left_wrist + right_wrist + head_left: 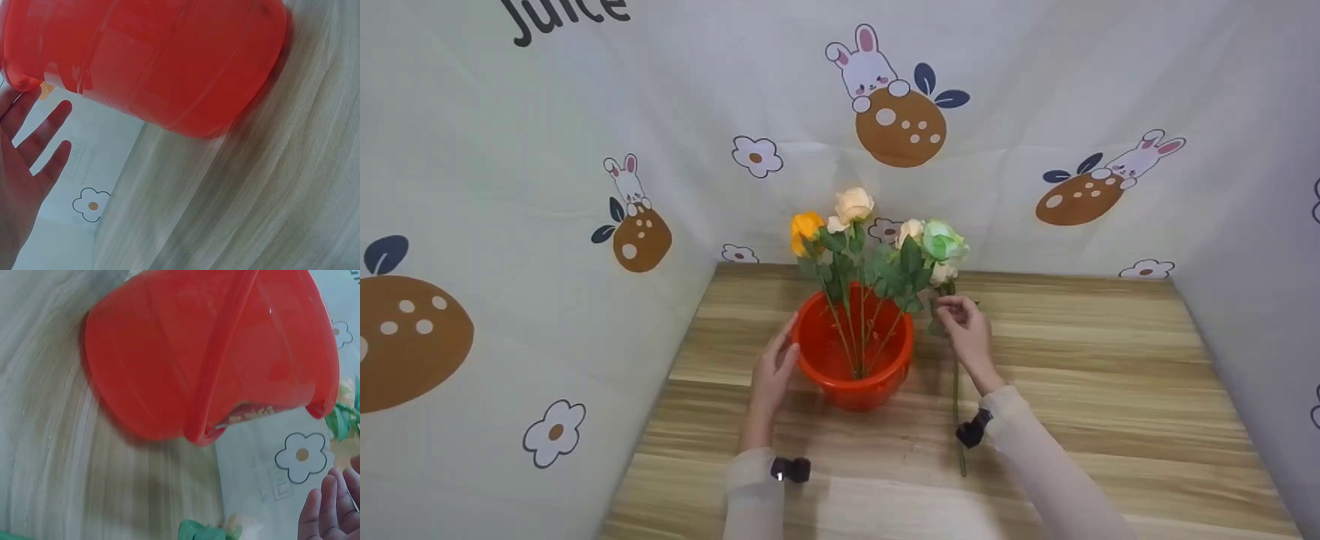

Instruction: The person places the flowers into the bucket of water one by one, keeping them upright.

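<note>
A red bucket [855, 394] stands upright on the table, holding several artificial roses, among them an orange rose [808, 231] and a peach rose [855, 204]. My left hand [775, 367] touches the bucket's left rim with fingers spread. To the bucket's right, my right hand [971, 341] hovers by a green rose [943, 240] and some leaves. Its fingers [329, 503] are loosely extended, and nothing shows between them in the right wrist view. Below this hand a long green stem [962, 450] lies on the table; the head view does not show clearly which bloom it bears.
The wood-grain table [1095, 390] is bounded by pale cloth walls [997, 45] printed with rabbits, fruit and flowers. On the bucket's right side its red handle [216, 365] hangs down. Green leaves [199, 531] lie low on the table side.
</note>
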